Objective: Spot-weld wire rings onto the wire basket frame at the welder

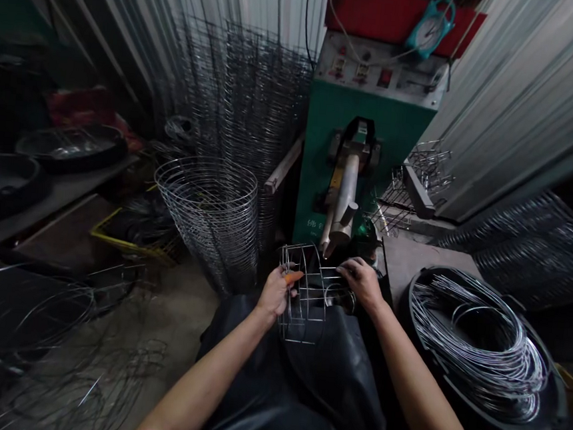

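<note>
A small wire frame of crossed metal rods sits above my lap, just below the machine's electrode tip. My left hand is closed around its left side; an orange cover, perhaps a finger cot, shows at the thumb. On the right, my right hand pinches the end of the frame's wires, close to a curved piece of wire. The green spot welder with its thick metal arm stands directly ahead.
Stacked wire rings rise left of the machine. A black tub holds bent wires at right. A yellow crate and loose wires lie on the left floor. A dark apron covers my lap. A teal clock hangs above.
</note>
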`<state>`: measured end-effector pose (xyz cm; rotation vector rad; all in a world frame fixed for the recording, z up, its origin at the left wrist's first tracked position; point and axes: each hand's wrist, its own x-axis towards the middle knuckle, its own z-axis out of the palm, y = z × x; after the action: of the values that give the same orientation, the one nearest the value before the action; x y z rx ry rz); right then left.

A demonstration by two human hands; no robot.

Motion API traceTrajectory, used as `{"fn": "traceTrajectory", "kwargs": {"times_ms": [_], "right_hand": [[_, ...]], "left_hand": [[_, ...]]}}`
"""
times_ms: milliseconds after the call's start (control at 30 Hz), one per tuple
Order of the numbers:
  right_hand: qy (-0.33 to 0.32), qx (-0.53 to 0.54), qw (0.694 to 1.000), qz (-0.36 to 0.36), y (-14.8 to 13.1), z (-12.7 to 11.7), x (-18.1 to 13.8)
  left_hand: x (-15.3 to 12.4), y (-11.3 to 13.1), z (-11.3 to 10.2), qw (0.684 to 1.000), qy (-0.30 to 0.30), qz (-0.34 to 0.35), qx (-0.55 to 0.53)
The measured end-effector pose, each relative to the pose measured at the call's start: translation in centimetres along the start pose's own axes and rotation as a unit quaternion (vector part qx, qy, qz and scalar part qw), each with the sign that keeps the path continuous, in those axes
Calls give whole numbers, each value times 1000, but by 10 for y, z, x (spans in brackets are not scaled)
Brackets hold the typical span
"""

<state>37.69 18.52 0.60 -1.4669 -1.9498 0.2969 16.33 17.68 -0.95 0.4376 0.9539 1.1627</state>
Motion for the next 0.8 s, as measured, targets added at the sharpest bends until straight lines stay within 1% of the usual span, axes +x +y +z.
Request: {"fn": "traceTrajectory", "kwargs": {"times_ms": [167,400,600,800], "right_hand": [[5,-12,1000,19,3,-3,6],[-2,-11,1000,13,10,0,12],[3,11,1000,17,9,-1,13],[9,18,1000,10,5,-6,14]], "left_hand": [[7,-2,6,1000,0,-16,-2],[13,-6,5,1000,-1,-7,-5],[10,-3,7,1000,8,-1,-2],[8,0,11,1000,0,8,-1]]}}
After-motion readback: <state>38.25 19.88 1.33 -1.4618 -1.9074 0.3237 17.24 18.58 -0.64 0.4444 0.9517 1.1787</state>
